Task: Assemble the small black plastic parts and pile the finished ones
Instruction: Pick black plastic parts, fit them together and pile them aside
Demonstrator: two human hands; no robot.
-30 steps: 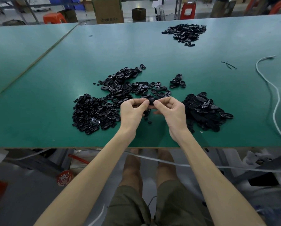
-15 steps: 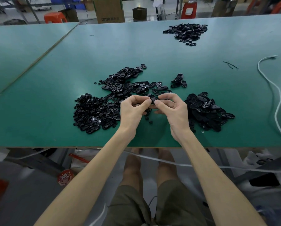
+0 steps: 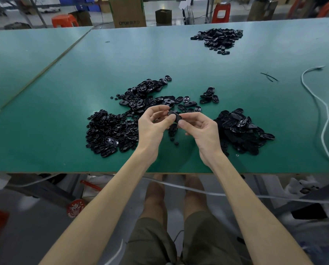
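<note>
Head cam: left hand (image 3: 152, 127) & right hand (image 3: 201, 129) both pinch one small black oval part (image 3: 174, 116) w/ curled fingertips, just above the green table (image 3: 64, 104). Loose parts piles sit either side.

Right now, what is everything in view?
table: one, green, fills the view
left pile: one, black, table's near left
middle pile: one, black, table centre
right pile: one, black, table's near right
far pile: one, black, table's far right
held part: one, black, raised over the table
cord: one, white, table's right edge
box: one, brown, beyond table
stools: several, orange-red, beyond table
left hand: one, pinches held part
right hand: one, pinches held part
</note>
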